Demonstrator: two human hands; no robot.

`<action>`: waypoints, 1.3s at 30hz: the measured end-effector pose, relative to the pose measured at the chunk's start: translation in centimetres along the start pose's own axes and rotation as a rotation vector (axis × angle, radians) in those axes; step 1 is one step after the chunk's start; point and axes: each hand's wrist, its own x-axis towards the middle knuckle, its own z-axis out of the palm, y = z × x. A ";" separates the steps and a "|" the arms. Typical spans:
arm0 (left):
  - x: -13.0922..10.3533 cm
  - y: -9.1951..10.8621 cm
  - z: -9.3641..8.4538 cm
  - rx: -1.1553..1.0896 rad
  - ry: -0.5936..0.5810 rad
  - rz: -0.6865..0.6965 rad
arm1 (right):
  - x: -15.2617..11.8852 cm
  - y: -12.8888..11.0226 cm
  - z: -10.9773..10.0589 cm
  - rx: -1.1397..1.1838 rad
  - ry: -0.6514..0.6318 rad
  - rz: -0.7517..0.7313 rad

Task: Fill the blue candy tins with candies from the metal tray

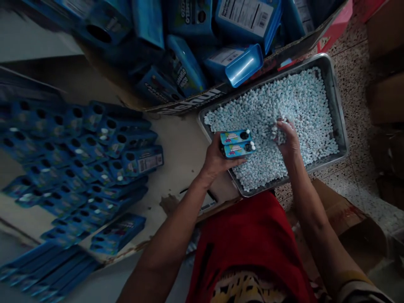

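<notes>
My left hand (216, 160) is closed around two small blue candy boxes (235, 150), held side by side with their printed tops up. Each top has a dark round hole at its right end, with white candies at it. Below and to the right lies a metal tray (342, 130) filled with small pale blue and white candies (303, 101). Over the middle of that tray, my right hand (288, 136) has its fingers curled around a handful of the candies.
Many blue boxes (129, 155) stand in rows on the table (179, 155) at left, several with white candies on their tops. A cardboard carton (189, 103) of loose blue boxes stands at the far side. Brown cardboard (341, 206) lies on the speckled floor at right.
</notes>
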 end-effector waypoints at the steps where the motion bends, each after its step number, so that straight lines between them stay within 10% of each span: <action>1: -0.1 0.3 0.3 0.033 -0.011 0.001 | -1.2 -0.8 0.4 0.139 -0.078 0.076; 4: -0.2 1.5 1.6 0.114 -0.019 0.016 | -5.4 -2.8 1.9 0.184 -0.235 -0.011; 9: -0.2 3.8 2.7 0.273 -0.006 0.022 | -8.6 -3.6 4.0 -0.183 -0.077 -0.382; 20: 0.0 3.7 2.5 0.279 -0.152 0.029 | -5.3 -4.9 4.6 -0.683 -0.541 -0.198; 27: -0.3 1.9 2.7 0.003 0.033 0.123 | -12.7 -2.9 2.4 -0.777 -0.364 -0.491; 32: 1.0 1.5 2.1 -0.160 0.056 0.412 | -5.6 -2.6 -0.5 -0.844 -0.044 -0.534; 36: 1.2 1.2 2.6 -0.248 -0.070 0.292 | 3.6 -1.3 0.9 -1.059 -0.042 -0.587; 39: 0.0 0.9 1.9 -0.266 -0.116 0.155 | 5.6 0.3 3.5 -1.127 -0.049 -0.603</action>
